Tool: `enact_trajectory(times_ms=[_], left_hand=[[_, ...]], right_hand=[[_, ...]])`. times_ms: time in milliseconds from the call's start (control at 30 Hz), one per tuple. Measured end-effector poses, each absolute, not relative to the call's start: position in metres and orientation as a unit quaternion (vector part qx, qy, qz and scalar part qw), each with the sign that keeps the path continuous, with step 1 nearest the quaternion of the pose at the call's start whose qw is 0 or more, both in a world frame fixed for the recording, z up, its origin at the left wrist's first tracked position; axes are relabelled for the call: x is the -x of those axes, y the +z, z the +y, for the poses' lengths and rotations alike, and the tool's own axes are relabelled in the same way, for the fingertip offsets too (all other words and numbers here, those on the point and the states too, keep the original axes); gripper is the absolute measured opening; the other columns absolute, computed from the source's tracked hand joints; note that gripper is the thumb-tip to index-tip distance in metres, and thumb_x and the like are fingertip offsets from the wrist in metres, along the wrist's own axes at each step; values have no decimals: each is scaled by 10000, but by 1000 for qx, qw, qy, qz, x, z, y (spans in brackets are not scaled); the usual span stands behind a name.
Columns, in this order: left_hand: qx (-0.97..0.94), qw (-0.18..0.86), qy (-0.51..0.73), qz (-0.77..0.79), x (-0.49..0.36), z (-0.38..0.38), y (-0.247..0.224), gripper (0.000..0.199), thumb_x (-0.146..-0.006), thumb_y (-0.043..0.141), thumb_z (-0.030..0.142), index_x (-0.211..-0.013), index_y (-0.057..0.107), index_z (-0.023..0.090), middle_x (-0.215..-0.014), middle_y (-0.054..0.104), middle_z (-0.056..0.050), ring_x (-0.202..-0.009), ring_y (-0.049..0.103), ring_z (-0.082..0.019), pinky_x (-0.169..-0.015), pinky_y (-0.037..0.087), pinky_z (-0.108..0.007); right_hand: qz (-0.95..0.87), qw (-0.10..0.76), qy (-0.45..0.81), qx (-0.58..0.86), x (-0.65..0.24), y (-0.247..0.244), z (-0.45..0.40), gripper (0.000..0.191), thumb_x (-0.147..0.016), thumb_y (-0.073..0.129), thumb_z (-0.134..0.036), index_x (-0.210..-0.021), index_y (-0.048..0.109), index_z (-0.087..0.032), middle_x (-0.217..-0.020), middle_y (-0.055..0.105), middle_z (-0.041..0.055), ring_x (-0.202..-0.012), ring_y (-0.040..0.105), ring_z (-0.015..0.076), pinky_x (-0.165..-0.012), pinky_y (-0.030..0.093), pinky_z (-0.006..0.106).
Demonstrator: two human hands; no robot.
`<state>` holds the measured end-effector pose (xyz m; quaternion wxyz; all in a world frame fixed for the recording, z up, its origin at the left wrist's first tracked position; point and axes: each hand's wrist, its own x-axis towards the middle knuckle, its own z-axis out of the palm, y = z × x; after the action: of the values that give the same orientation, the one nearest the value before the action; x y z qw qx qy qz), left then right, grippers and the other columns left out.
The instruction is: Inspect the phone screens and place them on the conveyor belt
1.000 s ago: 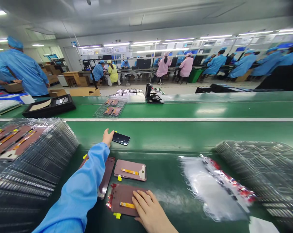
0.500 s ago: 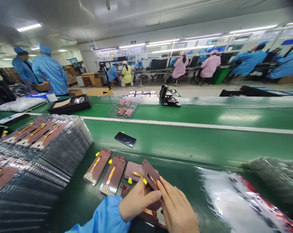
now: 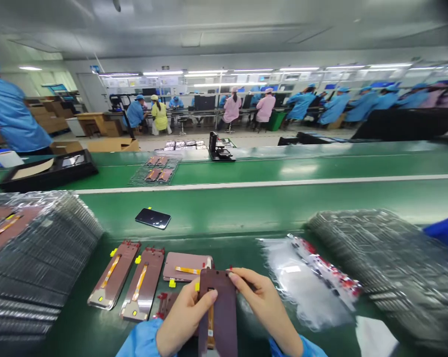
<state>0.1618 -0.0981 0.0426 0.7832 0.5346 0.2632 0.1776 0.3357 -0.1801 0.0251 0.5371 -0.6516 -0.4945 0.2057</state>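
Note:
A brown-backed phone screen panel (image 3: 224, 307) with an orange flex cable is upright in front of me. My left hand (image 3: 185, 312) grips its left edge, thumb on the back near a yellow tab. At the panel's top right corner, my right hand (image 3: 261, 302) pinches with thumb and fingertips, close to a small red bit. Just left, two similar panels (image 3: 114, 277) (image 3: 144, 282) lie side by side, with red pieces at their tops. Another panel (image 3: 187, 265) lies crosswise behind my left hand, and one more (image 3: 165, 303) is partly hidden by it.
Stacked clear trays with panels (image 3: 41, 258) rise at the left. A black phone (image 3: 153, 218) lies farther back. To the right are clear film sheets with red tabs (image 3: 306, 282), a stack of clear trays (image 3: 372, 258) and a white paper (image 3: 374, 337). Co-workers sit along the far benches.
The view has swung right. The panel has turned from slanted to upright, and my right hand has shifted from its lower side to the top right corner.

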Motion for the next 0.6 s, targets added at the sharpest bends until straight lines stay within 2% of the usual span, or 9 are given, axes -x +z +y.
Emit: enact_trajectory(times_ms=[67, 100, 200, 300, 367, 467, 600], left_hand=[[-556, 770, 172, 262, -162, -96, 39, 467, -837, 675, 475, -1194, 648, 176, -1185, 707, -97, -1056, 654, -242, -988, 477, -384], [-563, 763, 173, 266, -162, -95, 37, 460, -842, 670, 471, -1197, 648, 180, -1202, 700, -95, -1077, 645, -246, -1004, 467, -388], [-573, 744, 195, 284, -165, -92, 32, 462, -830, 674, 491, -1174, 659, 182, -1202, 700, -93, -1100, 632, -255, -1012, 458, -385], [-576, 734, 215, 291, -170, -90, 29, 493, -795, 693, 527, -1141, 669, 177, -1159, 716, -96, -1070, 642, -267, -978, 477, -379], [-585, 726, 216, 291, -172, -88, 28, 480, -801, 687, 517, -1140, 664, 177, -1169, 711, -99, -1077, 639, -272, -977, 474, -381], [-609, 700, 219, 302, -173, -85, 26, 449, -828, 656, 509, -1112, 665, 162, -1150, 711, -112, -1088, 632, -285, -976, 467, -390], [-626, 712, 172, 266, -172, -89, 27, 450, -841, 648, 490, -1156, 659, 169, -1167, 700, -104, -1088, 624, -277, -999, 447, -386]], right_hand=[[-513, 546, 157, 644, -335, 25, -178, 246, -935, 582, -356, -977, 757, -188, -766, 768, 49, -594, 708, 183, -554, 611, 264], [-519, 548, 120, 645, -333, 25, -177, 216, -933, 585, -319, -971, 757, -194, -811, 773, 60, -644, 719, 193, -601, 622, 285], [-561, 524, -52, 638, -323, 26, -180, 202, -915, 573, -154, -1013, 744, -196, -1101, 741, 119, -980, 698, 254, -838, 604, 398], [-632, 475, -170, 588, -310, 36, -186, 295, -875, 537, -9, -1081, 691, -153, -1184, 705, 143, -1053, 648, 245, -862, 579, 400], [-654, 479, -145, 568, -304, 46, -192, 265, -868, 527, -1, -1016, 679, -160, -1159, 702, 132, -1029, 637, 233, -836, 571, 384], [-654, 510, -73, 554, -302, 56, -197, 188, -899, 525, -79, -912, 664, -205, -1107, 696, 104, -1015, 635, 230, -839, 560, 382], [-568, 552, 51, 608, -311, 50, -191, 120, -915, 562, -193, -849, 658, -224, -1119, 682, 107, -1036, 654, 229, -854, 565, 339]])
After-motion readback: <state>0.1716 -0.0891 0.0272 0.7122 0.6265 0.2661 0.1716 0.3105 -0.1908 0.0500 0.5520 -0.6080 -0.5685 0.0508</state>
